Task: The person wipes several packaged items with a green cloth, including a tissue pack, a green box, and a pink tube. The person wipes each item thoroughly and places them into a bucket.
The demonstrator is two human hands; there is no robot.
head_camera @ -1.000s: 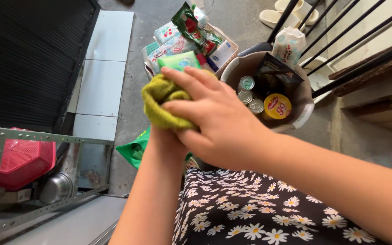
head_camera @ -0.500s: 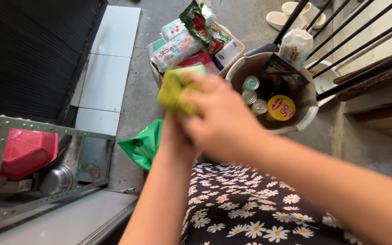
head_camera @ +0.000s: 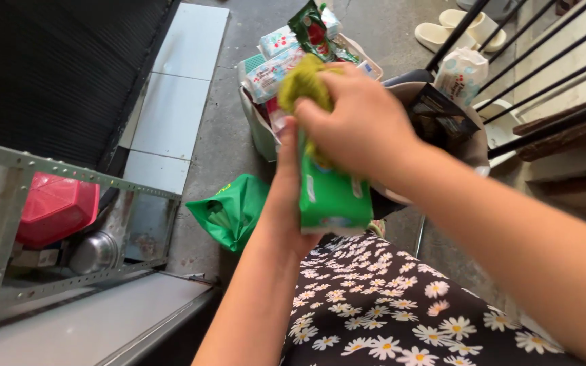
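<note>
My left hand (head_camera: pixel 291 203) clamps the green pack (head_camera: pixel 330 196), right hand (head_camera: pixel 361 122) rubs it with a cloth (head_camera: pixel 303 78); hard rubbing could knock it loose.

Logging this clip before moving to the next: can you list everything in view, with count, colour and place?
green packet: 1, green, upright in left hand
cloth: 1, yellow-green, under right hand, on the packet top
basket of packets: 1, pale, floor ahead
round tub: 1, beige, right of basket
green bag: 1, floor left
red container: 1, in metal frame
slippers: 2, cream, top right
left hand: holds packet
right hand: fingers grip cloth
</note>
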